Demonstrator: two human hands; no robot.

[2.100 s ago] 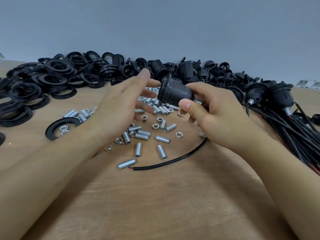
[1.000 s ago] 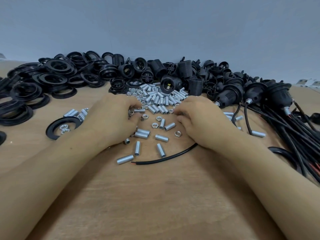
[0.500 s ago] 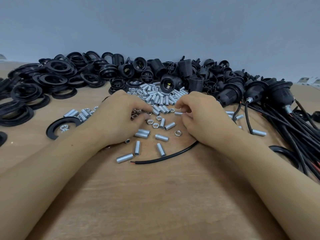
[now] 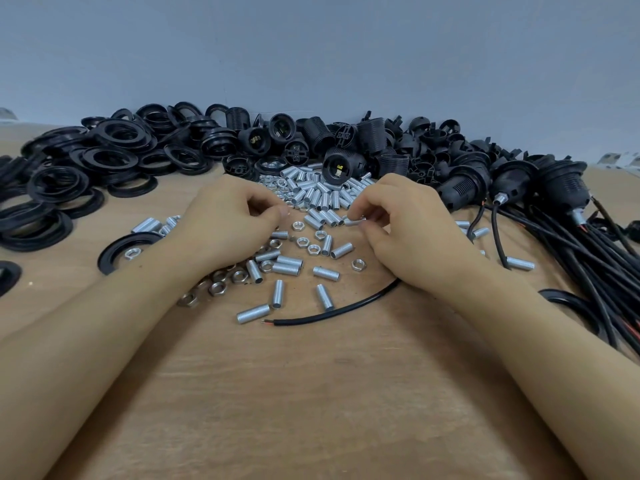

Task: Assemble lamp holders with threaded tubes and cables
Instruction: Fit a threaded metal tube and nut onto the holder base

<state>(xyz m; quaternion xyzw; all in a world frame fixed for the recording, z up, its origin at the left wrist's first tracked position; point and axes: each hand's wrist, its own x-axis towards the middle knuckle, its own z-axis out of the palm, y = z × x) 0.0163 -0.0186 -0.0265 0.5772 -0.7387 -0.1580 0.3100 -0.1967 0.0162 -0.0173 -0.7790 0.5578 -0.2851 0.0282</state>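
Observation:
My right hand (image 4: 412, 233) pinches a silver threaded tube (image 4: 355, 222) between thumb and fingertips, just above the heap of threaded tubes (image 4: 318, 197). My left hand (image 4: 232, 220) hovers over the loose nuts (image 4: 313, 249) with its fingers curled and thumb pressed to the forefinger; whatever is between them is hidden. A short black cable (image 4: 332, 311) with a bared red end lies on the table in front of both hands. Black lamp holders (image 4: 341, 164) are piled behind the tubes.
Black threaded rings (image 4: 114, 157) are heaped at the back left, and one ring (image 4: 117, 247) lies by my left wrist. Lamp holders fitted with cables (image 4: 564, 188) are bundled at the right. The wooden table (image 4: 311, 393) runs toward me.
The lamp holder held 2 s ago is out of my hands. Both hands dropped to the small parts; since half a second ago the right hand has lifted a tube off the heap.

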